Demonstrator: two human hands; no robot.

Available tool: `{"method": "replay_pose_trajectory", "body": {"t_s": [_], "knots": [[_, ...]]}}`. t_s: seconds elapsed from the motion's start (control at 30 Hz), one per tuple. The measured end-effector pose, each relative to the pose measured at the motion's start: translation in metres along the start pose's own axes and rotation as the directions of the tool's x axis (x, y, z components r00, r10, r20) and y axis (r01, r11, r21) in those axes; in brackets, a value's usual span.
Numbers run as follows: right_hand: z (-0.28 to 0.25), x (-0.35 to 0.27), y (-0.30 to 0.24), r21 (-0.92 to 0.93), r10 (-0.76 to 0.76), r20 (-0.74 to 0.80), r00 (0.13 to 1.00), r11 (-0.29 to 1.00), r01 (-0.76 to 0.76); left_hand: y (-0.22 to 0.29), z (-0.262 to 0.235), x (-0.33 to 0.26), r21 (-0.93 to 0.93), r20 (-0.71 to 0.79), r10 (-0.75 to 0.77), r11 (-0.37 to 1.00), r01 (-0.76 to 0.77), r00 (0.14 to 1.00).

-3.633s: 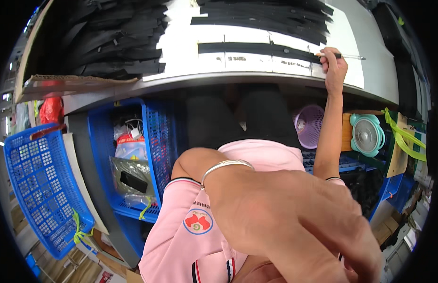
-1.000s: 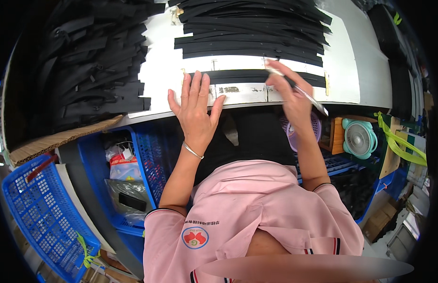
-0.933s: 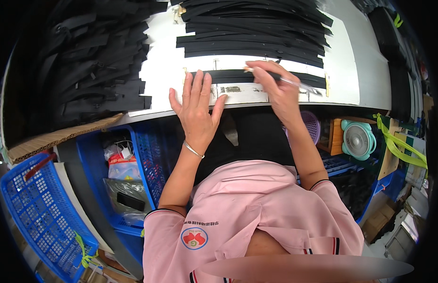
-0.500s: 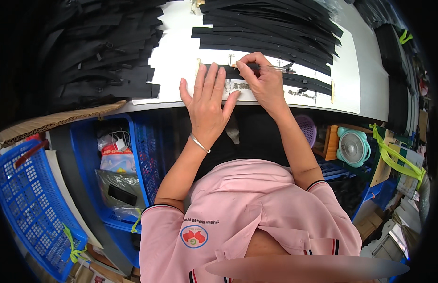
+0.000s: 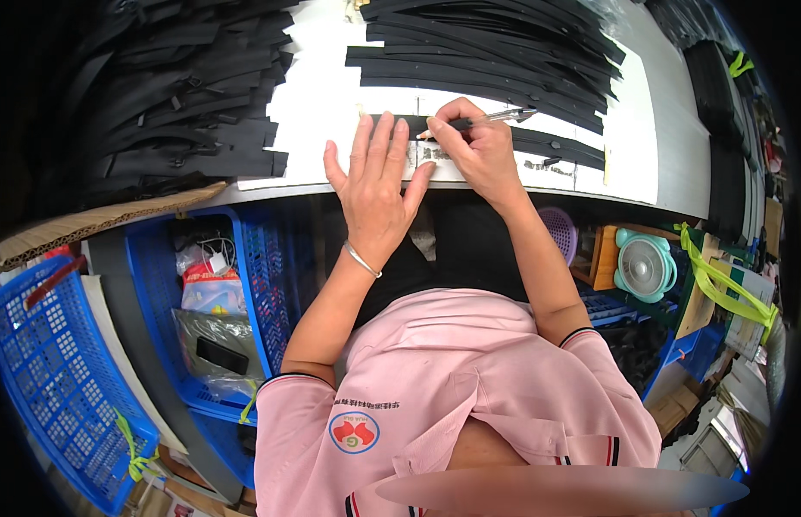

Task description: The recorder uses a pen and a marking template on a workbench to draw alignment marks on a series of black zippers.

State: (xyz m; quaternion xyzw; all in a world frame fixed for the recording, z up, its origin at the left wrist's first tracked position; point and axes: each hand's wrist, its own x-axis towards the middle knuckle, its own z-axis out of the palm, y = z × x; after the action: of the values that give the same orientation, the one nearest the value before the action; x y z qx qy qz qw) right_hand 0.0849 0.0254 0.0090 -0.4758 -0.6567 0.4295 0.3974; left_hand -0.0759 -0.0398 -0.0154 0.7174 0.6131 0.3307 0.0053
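A long black fabric strip [image 5: 564, 150] lies along the near edge of a white board [image 5: 633, 177], with a small dark tab that looks like a zipper pull. My left hand [image 5: 374, 185] lies flat on its left part, fingers spread. My right hand [image 5: 478, 151] pinches a slim pen [image 5: 510, 114] with a clear barrel; its pale tip is at the strip, close to my left fingers. Dark smudged marks [image 5: 547, 166] show on the board below the strip. Beyond my hands lies a layered pile of black strips [image 5: 495, 65].
A larger heap of black strips [image 5: 176, 112] covers the table's left side. Below the table edge are a blue crate [image 5: 249, 293] holding bags and a phone, another blue basket [image 5: 64, 379], cardboard [image 5: 107, 222], a purple basket [image 5: 557, 234] and a small teal fan [image 5: 646, 265].
The pen tip has moved slightly down and left, from the strip's upper edge toward its lower edge. My right hand has shifted a little with it; my left hand stays flat.
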Motion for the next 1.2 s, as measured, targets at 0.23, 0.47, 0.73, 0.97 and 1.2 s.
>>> {"method": "replay_pose_trajectory", "body": {"t_s": [0.23, 0.47, 0.73, 0.97, 1.2], "knots": [[-0.001, 0.001, -0.002, -0.111, -0.138, 0.017, 0.99, 0.984, 0.139, 0.0, 0.0, 0.002, -0.001, 0.024, 0.007, 1.0, -0.006, 1.0], [-0.019, -0.008, -0.016, 0.223, 0.029, -0.111, 0.993, 0.975, -0.004, -0.001, -0.001, 0.002, 0.02, 0.06, 0.006, 1.0, -0.007, 0.998], [-0.086, -0.022, 0.014, -0.094, 0.043, -0.299, 0.953, 0.993, -0.075, -0.002, 0.0, -0.001, 0.037, 0.052, 0.022, 0.999, -0.024, 0.998], [-0.081, -0.021, 0.023, -0.206, -0.097, -0.294, 0.951, 0.978, 0.036, 0.0, -0.004, 0.001, 0.023, 0.097, 0.004, 1.0, -0.006, 0.995], [-0.08, -0.02, 0.025, -0.311, -0.157, -0.275, 0.948, 0.948, 0.067, 0.034, 0.001, 0.016, -0.17, 0.033, 0.056, 0.984, -0.049, 0.998]]}}
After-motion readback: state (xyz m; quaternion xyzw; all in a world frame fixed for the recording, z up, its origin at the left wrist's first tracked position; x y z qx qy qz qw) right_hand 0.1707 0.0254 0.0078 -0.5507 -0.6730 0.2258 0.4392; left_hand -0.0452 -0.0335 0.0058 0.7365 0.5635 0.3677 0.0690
